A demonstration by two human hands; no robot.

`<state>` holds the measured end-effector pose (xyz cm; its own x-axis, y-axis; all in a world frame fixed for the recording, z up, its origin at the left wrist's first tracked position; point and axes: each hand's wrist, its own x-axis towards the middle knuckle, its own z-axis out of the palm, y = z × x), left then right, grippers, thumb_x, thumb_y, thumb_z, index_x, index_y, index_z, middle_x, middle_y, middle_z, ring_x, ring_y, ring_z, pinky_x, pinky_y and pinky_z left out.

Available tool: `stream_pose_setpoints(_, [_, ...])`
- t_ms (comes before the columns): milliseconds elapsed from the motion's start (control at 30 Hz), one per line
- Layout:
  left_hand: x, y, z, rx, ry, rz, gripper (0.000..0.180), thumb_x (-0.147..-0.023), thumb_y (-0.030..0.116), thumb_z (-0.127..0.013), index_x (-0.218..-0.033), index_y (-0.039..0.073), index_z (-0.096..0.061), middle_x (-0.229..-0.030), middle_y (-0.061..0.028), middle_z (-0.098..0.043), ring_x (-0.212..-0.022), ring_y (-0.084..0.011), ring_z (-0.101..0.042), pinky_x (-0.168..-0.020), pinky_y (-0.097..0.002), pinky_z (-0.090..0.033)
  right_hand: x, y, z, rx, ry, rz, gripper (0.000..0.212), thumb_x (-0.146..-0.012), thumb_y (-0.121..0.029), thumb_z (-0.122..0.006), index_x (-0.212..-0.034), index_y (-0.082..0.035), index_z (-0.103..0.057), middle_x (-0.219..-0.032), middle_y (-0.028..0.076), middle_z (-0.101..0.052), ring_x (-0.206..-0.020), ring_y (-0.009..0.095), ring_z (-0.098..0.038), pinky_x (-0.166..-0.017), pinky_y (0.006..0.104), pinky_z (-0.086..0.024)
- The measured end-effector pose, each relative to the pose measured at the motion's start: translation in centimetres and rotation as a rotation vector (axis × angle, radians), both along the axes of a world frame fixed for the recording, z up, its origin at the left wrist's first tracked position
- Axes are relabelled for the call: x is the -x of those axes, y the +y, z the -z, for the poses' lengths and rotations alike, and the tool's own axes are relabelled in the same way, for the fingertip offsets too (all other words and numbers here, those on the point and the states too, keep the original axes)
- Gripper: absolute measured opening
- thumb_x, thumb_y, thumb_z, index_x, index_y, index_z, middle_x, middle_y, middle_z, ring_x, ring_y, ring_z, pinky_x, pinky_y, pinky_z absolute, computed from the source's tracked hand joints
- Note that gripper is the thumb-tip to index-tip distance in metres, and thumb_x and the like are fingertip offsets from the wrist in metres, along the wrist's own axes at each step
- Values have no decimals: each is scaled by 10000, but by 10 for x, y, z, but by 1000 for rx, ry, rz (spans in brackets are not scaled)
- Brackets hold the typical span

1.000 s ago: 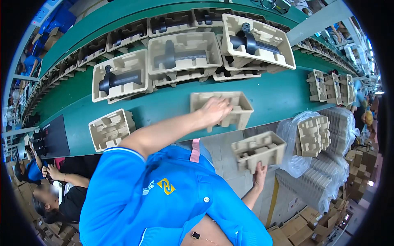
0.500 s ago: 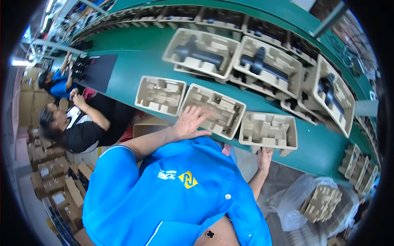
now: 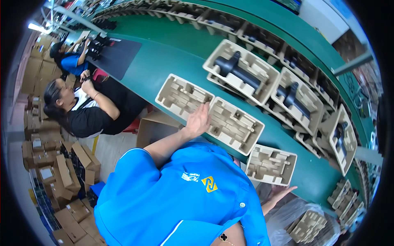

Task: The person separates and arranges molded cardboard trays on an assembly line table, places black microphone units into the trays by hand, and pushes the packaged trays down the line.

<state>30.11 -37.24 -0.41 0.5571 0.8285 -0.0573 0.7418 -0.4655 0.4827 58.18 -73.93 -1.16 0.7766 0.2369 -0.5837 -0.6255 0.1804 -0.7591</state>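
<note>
Three beige moulded-pulp trays stand in a row along the near edge of the green bench: a left tray [image 3: 167, 101], a middle tray [image 3: 255, 137] and a right tray [image 3: 271, 164]. No product shows in their moulded hollows. My left hand [image 3: 198, 120] lies where the left and middle trays meet, its fingers stretched over their adjoining rims. Below the right tray, at its near wall, my right hand [image 3: 279, 194] has its fingers spread; whether it touches the tray is hard to tell.
Behind the row, stacked pulp trays [image 3: 262, 104] carry black tube-shaped parts [image 3: 238, 73]. More filled trays [image 3: 221, 20] line the far side. A dark mat [image 3: 119, 59] covers the bench at left, where two people work. Cartons [image 3: 45, 151] stand at left; a plastic bag with pulp trays [image 3: 308, 225] is low right.
The view has shifted. My left hand has gone from over the middle tray to its joint with the left tray. My right hand's fingers, earlier at the right tray's underside, are now spread.
</note>
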Motion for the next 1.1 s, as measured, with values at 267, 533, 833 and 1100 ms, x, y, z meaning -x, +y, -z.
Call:
stream_pose_setpoints(267, [19,25,3,130,38,-20,523,-899,205,-500,-1341,-35,-357,-1247,-264,-504,-1097,-394,-548,-880,-463,-473,21,-2,46,533,-147,122,464,-892,-219,-580,-1271,37,-505,-1191,180,-568,-977,269,-615,-787,390,-551])
stream_pose_setpoints(533, [56,71,-3,129,-11,-3,530,-879,173,-513,-1333,-46,-348,-1213,-279,-502,-1081,-425,-540,-874,-487,-464,50,74,50,732,-294,258,332,-916,-171,-568,-1176,34,-546,-1039,130,-602,-874,226,-595,-684,338,-506])
stream_pose_setpoints(833, [70,91,-5,346,-56,49,614,-803,75,-483,-1363,-98,-299,-1210,-297,-509,-1137,-432,-513,-932,-466,-454,74,77,74,1266,-663,-73,418,-922,-252,-584,-1200,54,-520,-1162,175,-568,-886,266,-588,-707,379,-517])
stream_pose_setpoints(1100, [77,91,5,324,-84,129,636,-770,84,-564,-1298,-175,-322,-1140,-295,-515,-1091,-400,-538,-882,-446,-487,81,130,1,1469,-1292,-275,393,-933,-222,-568,-1209,51,-508,-1187,179,-545,-946,278,-572,-758,392,-509])
